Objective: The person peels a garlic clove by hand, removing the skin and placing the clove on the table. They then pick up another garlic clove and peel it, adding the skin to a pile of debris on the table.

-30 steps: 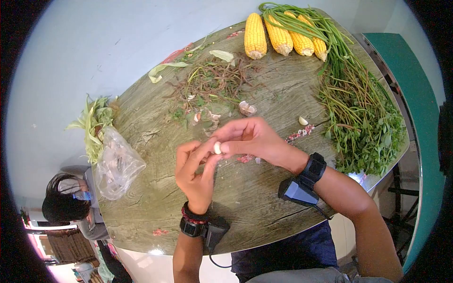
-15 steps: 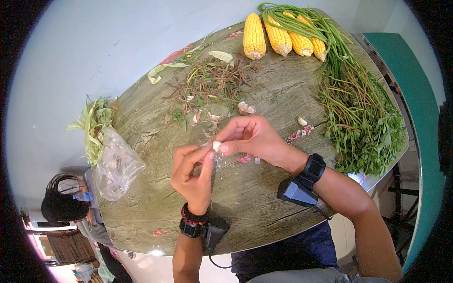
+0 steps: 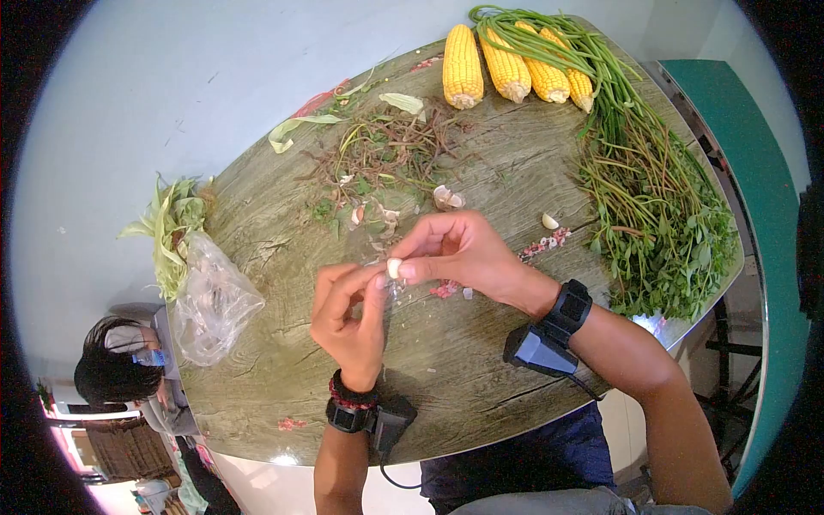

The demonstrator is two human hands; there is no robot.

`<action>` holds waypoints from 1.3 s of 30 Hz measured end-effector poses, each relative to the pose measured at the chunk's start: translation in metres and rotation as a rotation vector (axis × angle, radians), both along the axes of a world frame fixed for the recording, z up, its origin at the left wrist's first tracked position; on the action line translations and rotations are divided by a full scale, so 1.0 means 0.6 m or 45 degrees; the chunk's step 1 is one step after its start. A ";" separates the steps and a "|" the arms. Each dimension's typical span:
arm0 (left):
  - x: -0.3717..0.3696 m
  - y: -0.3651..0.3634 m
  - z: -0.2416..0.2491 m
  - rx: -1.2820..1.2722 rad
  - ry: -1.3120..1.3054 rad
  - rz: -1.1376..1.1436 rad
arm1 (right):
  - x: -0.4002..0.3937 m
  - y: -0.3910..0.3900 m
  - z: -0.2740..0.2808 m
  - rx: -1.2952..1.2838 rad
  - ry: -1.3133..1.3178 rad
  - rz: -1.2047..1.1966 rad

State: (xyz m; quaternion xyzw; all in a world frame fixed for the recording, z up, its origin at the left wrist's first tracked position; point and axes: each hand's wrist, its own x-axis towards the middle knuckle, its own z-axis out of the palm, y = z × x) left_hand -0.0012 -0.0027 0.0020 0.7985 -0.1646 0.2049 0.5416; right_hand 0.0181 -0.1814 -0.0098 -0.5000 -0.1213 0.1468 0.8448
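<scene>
Between my fingertips is a small white garlic clove point(image 3: 394, 267), over the middle of the wooden table. My right hand point(image 3: 455, 251) pinches it from the right with thumb and fingers. My left hand point(image 3: 350, 311) touches its left side, fingers curled and thumb raised against it. Just above my right hand sits a partly broken garlic bulb point(image 3: 447, 197). Garlic skins point(image 3: 386, 216) are scattered beyond my hands. A peeled clove point(image 3: 550, 221) rests on the table farther right.
Several corn cobs point(image 3: 463, 69) and a pile of greens point(image 3: 657, 206) lie at the back and right. Stem scraps point(image 3: 390, 150) are behind my hands. A plastic bag point(image 3: 213, 300) and corn husks point(image 3: 172, 227) are at left, near another person point(image 3: 116, 365).
Both hands stay almost in place, with the clove still between their fingertips. The clove has turned slightly, and more of its pale surface shows.
</scene>
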 end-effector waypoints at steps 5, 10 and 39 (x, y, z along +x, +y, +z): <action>-0.003 -0.011 0.008 0.034 0.008 -0.066 | 0.002 0.002 -0.003 -0.106 -0.019 -0.005; 0.001 0.000 -0.006 -0.055 0.057 -0.057 | 0.001 0.003 0.001 -0.067 -0.072 -0.017; 0.000 0.000 -0.007 -0.283 0.381 -0.140 | 0.001 0.005 -0.004 -0.186 -0.278 -0.105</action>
